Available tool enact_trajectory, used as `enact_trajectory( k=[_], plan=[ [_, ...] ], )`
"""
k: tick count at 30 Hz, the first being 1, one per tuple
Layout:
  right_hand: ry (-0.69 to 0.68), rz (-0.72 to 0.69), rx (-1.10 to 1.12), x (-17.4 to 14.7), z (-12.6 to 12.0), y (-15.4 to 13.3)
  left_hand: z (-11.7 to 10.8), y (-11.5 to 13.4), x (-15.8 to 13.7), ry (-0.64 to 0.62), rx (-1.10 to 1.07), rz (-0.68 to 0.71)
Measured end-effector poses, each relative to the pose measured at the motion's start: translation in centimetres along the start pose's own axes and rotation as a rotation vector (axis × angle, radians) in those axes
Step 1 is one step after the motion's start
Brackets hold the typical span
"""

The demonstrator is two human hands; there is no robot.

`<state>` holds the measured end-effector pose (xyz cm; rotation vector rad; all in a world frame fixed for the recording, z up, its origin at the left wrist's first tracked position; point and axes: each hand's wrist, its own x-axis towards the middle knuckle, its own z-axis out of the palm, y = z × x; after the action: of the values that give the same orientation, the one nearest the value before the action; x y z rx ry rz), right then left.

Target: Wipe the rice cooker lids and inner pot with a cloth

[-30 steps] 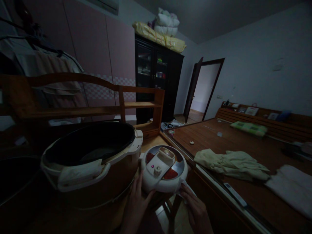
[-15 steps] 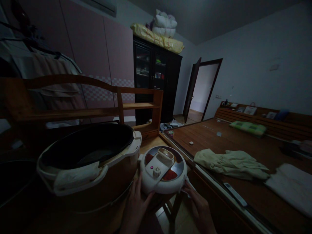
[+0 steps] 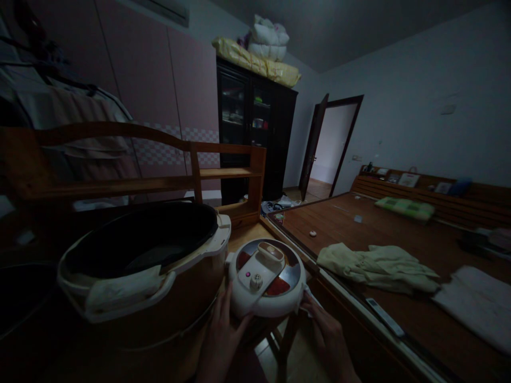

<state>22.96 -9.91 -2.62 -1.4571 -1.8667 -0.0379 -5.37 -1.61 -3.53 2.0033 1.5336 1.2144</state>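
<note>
A round white cooker lid (image 3: 255,266) with a metal and dark red top, a handle and a small vent is in front of me at the table's edge. My left hand (image 3: 223,319) grips its near left rim, thumb along the front and fingers at the side. At the right rim my right hand (image 3: 323,324) presses a small white cloth (image 3: 308,298) against the lid's side, fingers closed on it. To the left stands a large cooker body (image 3: 159,298), uncovered, with a black inside and a white rim. The room is dim and the lid's underside is hidden.
Beside the lid on the right is a wide brown bed board (image 3: 343,223). On it lie a pale green garment (image 3: 379,266), a white cloth (image 3: 475,303) and a remote control (image 3: 385,317). A wooden shelf rail (image 3: 231,173) rises behind the cooker.
The view has shifted very slightly. My right hand and the cloth have moved a little at the lid's right side; the left hand keeps its grip.
</note>
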Motion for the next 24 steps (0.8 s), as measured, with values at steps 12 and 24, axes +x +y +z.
enact_trajectory(
  k=[12, 24],
  plan=[
    [0.058, 0.188, 0.062, 2.9, -0.6, 0.7, -0.1, 0.3, 0.0, -0.005, -0.002, -0.011],
    [0.197, 0.332, 0.138, 7.0, -1.0, 3.1, 0.0, 0.0, 0.0, -0.001, 0.008, -0.019]
  ],
)
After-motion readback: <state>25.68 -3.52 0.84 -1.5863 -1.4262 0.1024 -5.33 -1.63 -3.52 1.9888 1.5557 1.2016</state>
